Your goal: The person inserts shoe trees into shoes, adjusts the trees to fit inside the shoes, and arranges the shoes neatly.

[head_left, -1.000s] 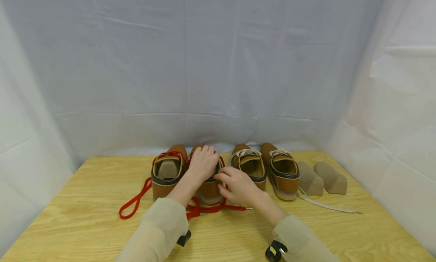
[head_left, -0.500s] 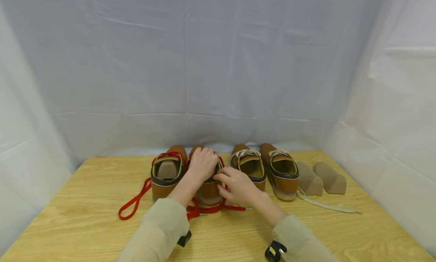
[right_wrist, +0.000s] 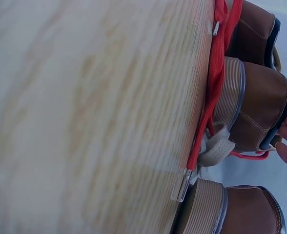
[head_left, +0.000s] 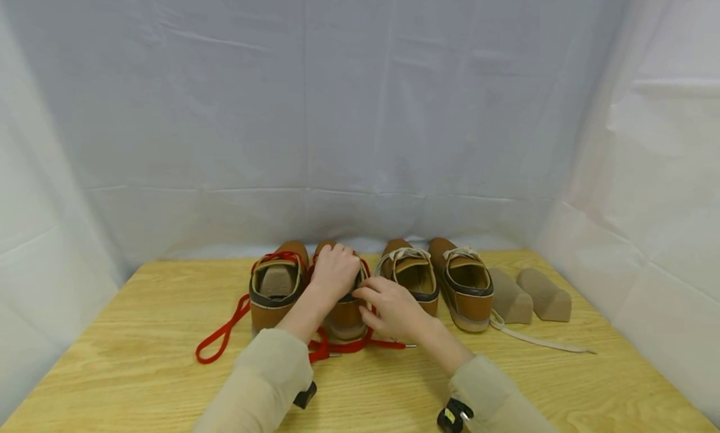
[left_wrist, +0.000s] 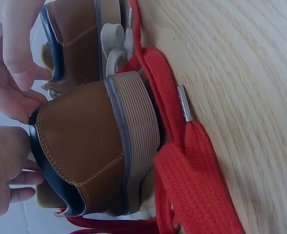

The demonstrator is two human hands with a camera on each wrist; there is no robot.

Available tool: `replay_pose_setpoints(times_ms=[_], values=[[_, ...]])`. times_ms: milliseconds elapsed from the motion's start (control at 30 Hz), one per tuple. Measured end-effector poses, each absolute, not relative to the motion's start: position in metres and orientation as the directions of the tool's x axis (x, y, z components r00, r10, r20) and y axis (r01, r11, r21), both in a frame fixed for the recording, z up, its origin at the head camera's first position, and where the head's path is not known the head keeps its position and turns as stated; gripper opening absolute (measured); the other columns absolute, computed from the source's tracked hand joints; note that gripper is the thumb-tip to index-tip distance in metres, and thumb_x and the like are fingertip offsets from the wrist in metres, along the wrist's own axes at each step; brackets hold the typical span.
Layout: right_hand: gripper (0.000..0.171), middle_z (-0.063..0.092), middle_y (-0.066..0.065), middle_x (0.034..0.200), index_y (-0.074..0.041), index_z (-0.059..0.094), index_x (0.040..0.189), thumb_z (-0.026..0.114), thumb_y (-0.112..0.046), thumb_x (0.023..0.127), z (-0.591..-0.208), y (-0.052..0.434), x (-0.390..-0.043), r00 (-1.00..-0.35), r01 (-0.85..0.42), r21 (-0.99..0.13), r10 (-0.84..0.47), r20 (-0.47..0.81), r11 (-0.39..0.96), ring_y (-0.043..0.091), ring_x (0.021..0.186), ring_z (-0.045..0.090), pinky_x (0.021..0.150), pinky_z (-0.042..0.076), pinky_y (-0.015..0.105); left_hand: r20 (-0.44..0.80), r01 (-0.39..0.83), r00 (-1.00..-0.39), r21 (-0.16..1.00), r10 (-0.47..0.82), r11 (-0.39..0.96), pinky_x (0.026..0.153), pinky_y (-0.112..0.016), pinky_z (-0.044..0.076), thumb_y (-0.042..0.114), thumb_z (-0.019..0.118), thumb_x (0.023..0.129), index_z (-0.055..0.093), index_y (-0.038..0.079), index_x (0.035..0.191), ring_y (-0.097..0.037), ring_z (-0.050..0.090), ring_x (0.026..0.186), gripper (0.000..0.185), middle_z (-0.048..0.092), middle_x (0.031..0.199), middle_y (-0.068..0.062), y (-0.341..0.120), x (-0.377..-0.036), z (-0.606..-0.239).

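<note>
Left hand (head_left: pixel 335 270): fingers curled over the red-laced shoe (head_left: pixel 344 314), gripping its top. Right hand (head_left: pixel 394 308): fingertips pinching its collar. 3 other shoes flank it near the table's (head_left: pixel 140 370) far edge.

Both forearms in beige sleeves, stretched forward and angled inward. Left hand (head_left: pixel 335 271) knuckles up, fingers curled down in a closed grip. Right hand (head_left: pixel 394 308) just beside it, palm down, fingertips (head_left: pixel 362 292) bent toward the left hand, nearly touching.
</note>
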State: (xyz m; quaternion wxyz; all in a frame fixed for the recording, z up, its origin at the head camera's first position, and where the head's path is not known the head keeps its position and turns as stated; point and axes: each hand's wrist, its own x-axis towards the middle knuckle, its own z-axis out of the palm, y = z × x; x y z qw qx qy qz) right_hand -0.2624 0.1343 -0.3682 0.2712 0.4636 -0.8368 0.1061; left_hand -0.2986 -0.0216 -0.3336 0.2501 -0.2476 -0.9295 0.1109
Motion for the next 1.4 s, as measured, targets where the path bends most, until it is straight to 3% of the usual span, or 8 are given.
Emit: replay_pose_setpoints(times_ms=[300,567,967,1200,1400], values=[[0.021,0.059,0.002,0.103,-0.01,0.065,0.105,0.064,-0.017,0.085,-0.367,0.136,-0.262,-0.44,-0.832,0.057,-0.719,0.539,0.552,0.015,0.09,0.056,0.074,0.047,0.028,0.417,0.432,-0.73,-0.333,0.542,0.838,0.067,-0.038,0.045,0.024,0.066,0.081,0.072,0.012,0.079,-0.025,0.058,0.074,0.013,0.061,0.081,-0.007,-0.025,-0.294,-0.337],[0.024,0.058,0.002,0.108,-0.011,0.064,0.11,0.061,-0.018,0.087,-0.366,0.138,-0.265,-0.452,-0.828,0.063,-0.731,0.511,0.557,0.015,0.095,0.055,0.078,0.047,0.029,0.418,0.429,-0.738,-0.316,0.53,0.846,0.069,-0.038,0.043,0.022,0.063,0.084,0.07,0.012,0.079,-0.025,0.057,0.076,0.014,0.062,0.082,-0.006,-0.029,-0.297,-0.337],[0.021,0.059,0.001,0.104,-0.011,0.066,0.105,0.064,-0.019,0.086,-0.365,0.147,-0.262,-0.425,-0.82,0.147,-0.76,0.492,0.554,0.015,0.094,0.056,0.081,0.046,0.029,0.473,0.471,-0.68,-0.305,0.561,0.828,0.066,-0.036,0.042,0.016,0.06,0.085,0.067,0.01,0.075,-0.024,0.057,0.074,0.014,0.062,0.078,-0.005,-0.027,-0.291,-0.336],[0.02,0.06,0.002,0.103,-0.008,0.067,0.102,0.065,-0.014,0.083,-0.365,0.159,-0.262,-0.381,-0.842,0.149,-0.766,0.518,0.519,0.016,0.091,0.056,0.081,0.046,0.03,0.539,0.519,-0.594,-0.311,0.598,0.796,0.065,-0.036,0.044,0.032,0.063,0.086,0.066,0.009,0.072,-0.023,0.058,0.073,0.027,0.06,0.074,-0.005,-0.02,-0.287,-0.334],[0.018,0.062,0.004,0.1,-0.008,0.068,0.098,0.066,-0.01,0.08,-0.363,0.173,-0.262,-0.348,-0.848,0.154,-0.751,0.562,0.508,0.018,0.092,0.057,0.081,0.046,0.03,0.528,0.548,-0.597,-0.28,0.604,0.788,0.07,-0.037,0.044,0.036,0.061,0.088,0.057,0.009,0.068,-0.024,0.057,0.077,0.034,0.059,0.077,-0.006,-0.014,-0.281,-0.334]])
